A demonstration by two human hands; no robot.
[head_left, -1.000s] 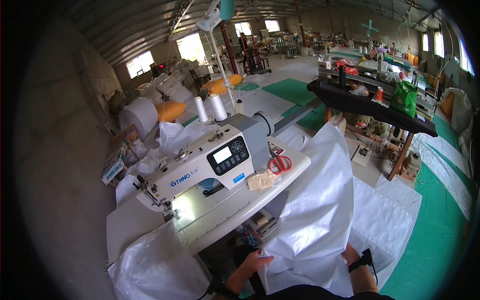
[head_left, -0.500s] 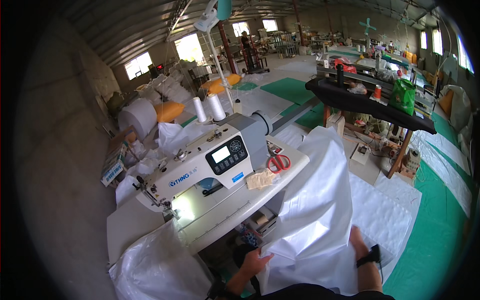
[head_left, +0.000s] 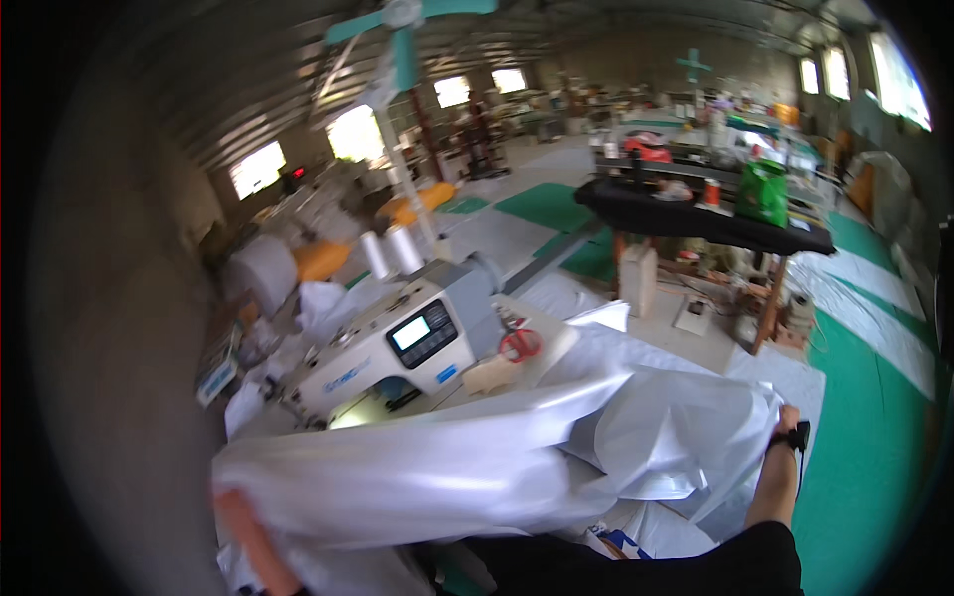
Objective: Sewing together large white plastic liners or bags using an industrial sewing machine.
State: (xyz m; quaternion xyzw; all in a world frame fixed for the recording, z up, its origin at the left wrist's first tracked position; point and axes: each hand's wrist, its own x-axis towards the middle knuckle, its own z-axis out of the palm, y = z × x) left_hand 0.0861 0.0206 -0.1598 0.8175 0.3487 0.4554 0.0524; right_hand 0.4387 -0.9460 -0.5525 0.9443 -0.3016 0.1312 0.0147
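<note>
A large glossy white plastic sheet (head_left: 397, 477) spreads across in front of me, creased and blurred by motion. My left hand (head_left: 237, 512) is at its left end, closed on the edge, though the fingers are smeared. Far out to the right, my right hand (head_left: 787, 417) grips the sheet's other end, a dark band round the wrist. Behind the sheet stands a white sewing machine (head_left: 383, 348) with a lit screen and a glowing needle area. The sheet hides much of its table. Red-handled scissors (head_left: 520, 345) lie beside a tan piece (head_left: 492, 374) on that table.
Two white thread cones (head_left: 402, 248) stand behind the machine. A black-covered bench (head_left: 686, 214) at the back right bears a green bag (head_left: 763, 192) and an orange spool (head_left: 712, 193). Green floor covering (head_left: 865, 447) runs along the right. Orange sacks (head_left: 323, 260) lie at the back left.
My left hand has swung far left and my right hand has moved right and up. The sheet, which hung between them, is now stretched sideways in front of the machine. The view has shifted.
</note>
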